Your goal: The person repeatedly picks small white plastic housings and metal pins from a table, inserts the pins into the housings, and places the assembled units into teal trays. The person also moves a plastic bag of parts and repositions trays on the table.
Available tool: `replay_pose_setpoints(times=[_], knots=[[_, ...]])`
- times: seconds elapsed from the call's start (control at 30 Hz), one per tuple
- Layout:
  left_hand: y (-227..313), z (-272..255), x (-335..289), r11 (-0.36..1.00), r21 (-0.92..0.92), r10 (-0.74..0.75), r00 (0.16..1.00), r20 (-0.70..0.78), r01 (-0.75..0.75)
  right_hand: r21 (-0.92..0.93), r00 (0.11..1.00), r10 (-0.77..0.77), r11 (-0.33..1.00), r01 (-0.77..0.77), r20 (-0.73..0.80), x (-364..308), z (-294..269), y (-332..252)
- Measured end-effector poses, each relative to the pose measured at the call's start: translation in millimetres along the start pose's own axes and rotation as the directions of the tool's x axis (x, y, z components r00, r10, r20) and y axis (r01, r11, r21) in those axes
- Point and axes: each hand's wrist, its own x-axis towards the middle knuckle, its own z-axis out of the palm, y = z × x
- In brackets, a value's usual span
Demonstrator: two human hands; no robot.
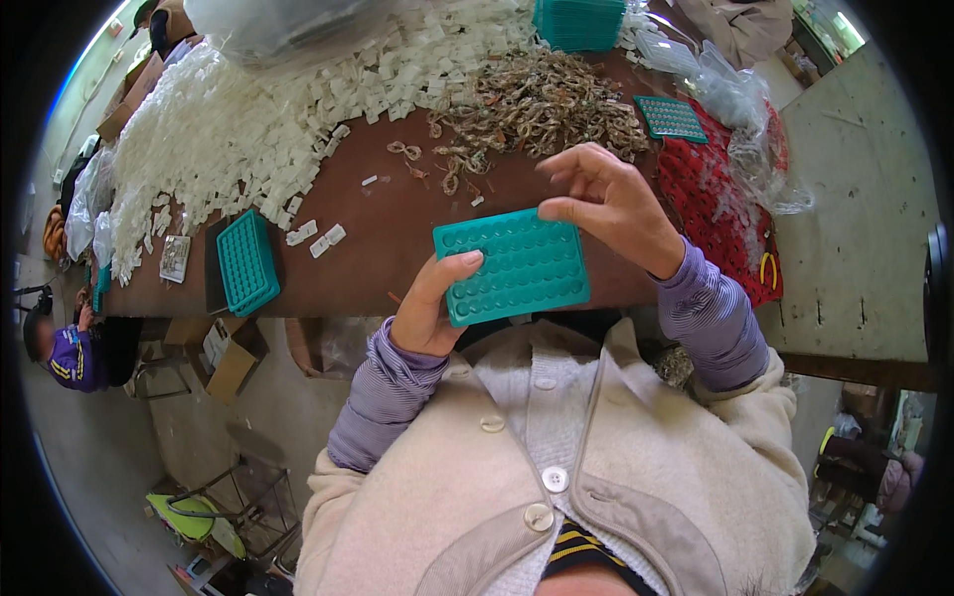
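A teal-green plastic tray (517, 266) with rows of round pockets is in my left hand (429, 303), the thumb on its top and the fingers hidden underneath. My right hand (611, 204) hovers at the tray's far right corner, thumb and bent fingers apart. Nothing shows between them; whether the thumb tip touches the tray I cannot tell. Beyond the tray lies a big heap of brownish, looped, cord-like pieces (556, 104), with a few strays in front. A wide pile of small white plastic pieces (238, 134) spreads over the far left.
A stack of green trays (246, 263) sits at the table's left edge, another stack (578, 22) at the back. A filled green tray (671, 119) rests by red patterned cloth (696, 184) with yellow-handled pliers (768, 270). A person in purple (75, 356) is at far left.
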Motion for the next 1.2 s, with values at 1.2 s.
replay_pose_setpoints(times=[1.2], knots=[[42.5,-58.8,66.1,-0.531,0.692,0.194,0.724,0.662,-0.49,-0.465,0.765,-0.428,0.616,0.636,0.481,16.2,-22.6,43.8]])
